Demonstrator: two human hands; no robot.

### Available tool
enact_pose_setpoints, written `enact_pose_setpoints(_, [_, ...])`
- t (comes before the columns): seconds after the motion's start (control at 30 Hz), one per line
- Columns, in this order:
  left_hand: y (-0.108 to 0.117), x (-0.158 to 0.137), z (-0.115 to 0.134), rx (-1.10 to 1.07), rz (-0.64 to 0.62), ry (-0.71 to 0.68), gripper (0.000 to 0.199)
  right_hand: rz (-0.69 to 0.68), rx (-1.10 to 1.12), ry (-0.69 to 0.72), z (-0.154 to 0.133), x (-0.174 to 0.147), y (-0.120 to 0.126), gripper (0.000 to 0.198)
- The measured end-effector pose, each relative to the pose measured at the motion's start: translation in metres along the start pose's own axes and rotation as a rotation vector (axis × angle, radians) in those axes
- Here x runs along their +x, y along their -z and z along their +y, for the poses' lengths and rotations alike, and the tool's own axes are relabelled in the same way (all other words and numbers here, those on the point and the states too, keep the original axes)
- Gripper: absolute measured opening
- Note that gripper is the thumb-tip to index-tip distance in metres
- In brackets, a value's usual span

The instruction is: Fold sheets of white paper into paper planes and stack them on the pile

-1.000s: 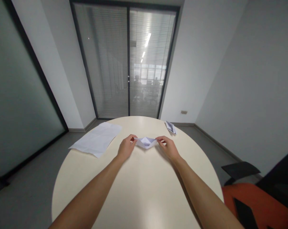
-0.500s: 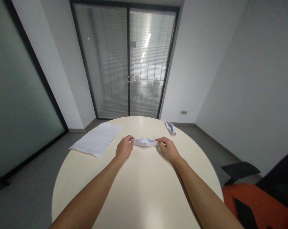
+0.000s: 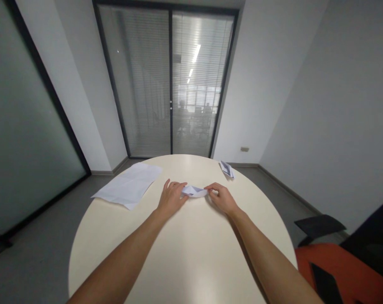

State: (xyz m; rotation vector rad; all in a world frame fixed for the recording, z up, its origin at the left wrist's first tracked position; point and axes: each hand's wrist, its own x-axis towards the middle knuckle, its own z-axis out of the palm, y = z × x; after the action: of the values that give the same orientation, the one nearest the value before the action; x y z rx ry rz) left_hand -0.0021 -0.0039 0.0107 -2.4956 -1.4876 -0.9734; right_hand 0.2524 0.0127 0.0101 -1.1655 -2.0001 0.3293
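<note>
Between my hands is a small white paper boat point(image 3: 194, 192), folded, with a peak in its middle and a long curved side facing me. My left hand point(image 3: 173, 196) grips its left end, thumb on the near side and fingers on the far side, hiding that end. The boat's right tip is pinched between the thumb and fingers of my right hand point(image 3: 221, 197). It is held low over the round cream table point(image 3: 185, 253); whether it touches the top I cannot tell.
Creased white paper point(image 3: 131, 183) lies at the table's left, one edge reaching the rim. Another folded paper piece point(image 3: 227, 169) sits near the far right edge. An orange chair with a black armrest point(image 3: 321, 226) stands at right. Glass doors point(image 3: 170, 84) rise beyond the table.
My left hand has shifted right along the boat and now wraps its left end with thumb and fingers spread wider. The boat has tilted slightly. My right hand has barely moved.
</note>
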Motion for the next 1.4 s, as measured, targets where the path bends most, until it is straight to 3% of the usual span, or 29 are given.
enact_pose_setpoints(0.13, [0.0,0.001,0.001,-0.023,0.027,0.005,0.034,-0.015,-0.132,0.065,-0.004,0.0,0.001,0.027])
enact_pose_setpoints(0.27, [0.0,0.001,0.005,0.002,0.027,-0.035,0.03,-0.032,-0.253,0.219,-0.02,0.001,-0.004,0.046])
enact_pose_setpoints(0.4, [-0.002,0.001,0.009,0.012,-0.009,-0.079,0.029,-0.087,-0.301,0.268,-0.037,0.001,-0.012,0.054])
enact_pose_setpoints(0.6, [-0.003,0.0,0.013,-0.016,-0.075,-0.074,0.019,-0.15,-0.341,0.224,-0.042,0.001,-0.014,0.03])
enact_pose_setpoints(0.9, [-0.004,0.0,0.012,-0.003,-0.091,-0.061,0.008,-0.17,-0.32,0.204,-0.037,0.0,-0.018,0.018])
enact_pose_setpoints(1.13, [-0.006,0.0,0.009,0.007,-0.14,-0.066,0.01,-0.211,-0.321,0.18,-0.041,-0.001,-0.017,0.018])
enact_pose_setpoints(1.4, [-0.003,0.0,0.01,-0.041,-0.183,0.008,0.015,-0.269,-0.275,0.115,-0.031,-0.002,-0.02,0.032])
